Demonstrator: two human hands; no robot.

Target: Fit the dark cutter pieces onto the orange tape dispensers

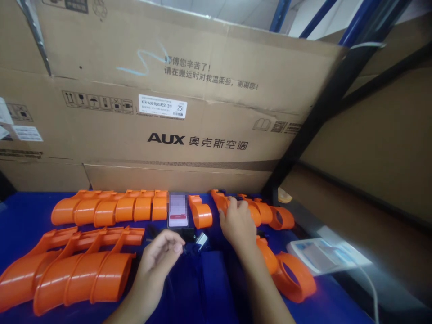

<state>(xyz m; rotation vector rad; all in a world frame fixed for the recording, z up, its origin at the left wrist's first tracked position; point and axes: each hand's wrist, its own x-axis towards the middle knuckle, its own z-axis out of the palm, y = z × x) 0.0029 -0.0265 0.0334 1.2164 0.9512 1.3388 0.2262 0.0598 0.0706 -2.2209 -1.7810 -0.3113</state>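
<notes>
My left hand [164, 254] is low in the middle, thumb and forefinger pinched together. A small dark piece seems to be at their tips, too small to name. Just beyond lies a silver and black object [201, 241]. My right hand [238, 220] reaches to the row at the back right, its fingers curled over an orange plastic ring part [219, 200] with a dark end. The fingertips are partly hidden behind the hand. Another orange ring part [202, 215] stands to its left, beside a phone [178, 211] with a lit screen.
More orange ring parts stand in a back-left row [116, 209], a front-left row [81, 276] and at front right [293, 276]. A blue cloth [153, 310] covers the table. A large cardboard box [202, 112] forms the back wall. A white tray-like object with a cable [327, 254] lies right.
</notes>
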